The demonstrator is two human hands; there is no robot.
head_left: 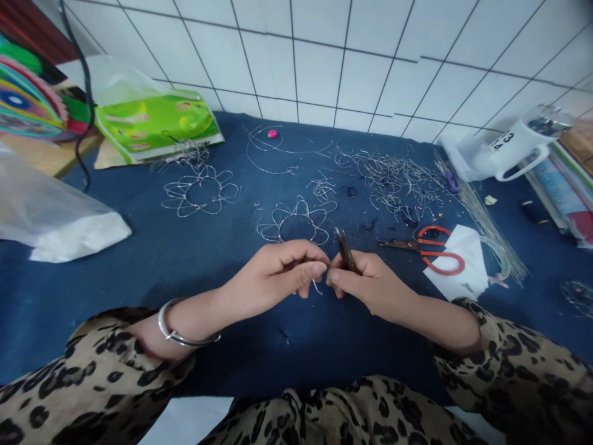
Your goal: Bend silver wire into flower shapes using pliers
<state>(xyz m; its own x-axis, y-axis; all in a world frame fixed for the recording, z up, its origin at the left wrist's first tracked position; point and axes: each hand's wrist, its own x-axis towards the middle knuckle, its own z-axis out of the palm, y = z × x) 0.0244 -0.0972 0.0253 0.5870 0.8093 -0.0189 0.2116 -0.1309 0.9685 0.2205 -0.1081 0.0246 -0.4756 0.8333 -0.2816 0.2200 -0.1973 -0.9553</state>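
Note:
My left hand (282, 272) is closed in a pinch on a thin silvery wire (317, 286), whose curved end shows below the fingertips. Close beside it, nearly touching, my right hand (364, 278) is wrapped round a pair of dark pliers (344, 250), with the jaws pointing up and away from me. The fingertips of both hands meet near the wire; what lies right between them is hidden. Just beyond my left hand lies a flower-shaped wire frame (273, 230) with small pink beads, partly covered by the hand.
Another wire flower (173, 207) lies at the left. Scissors with orange handles (456, 264) rest partly on white paper (470, 241) to the right. Behind are tangled wire scraps (398, 176), straight wires (491, 228), a white mug (519, 148), a green tissue pack (157, 123) and a plastic bag (78, 235).

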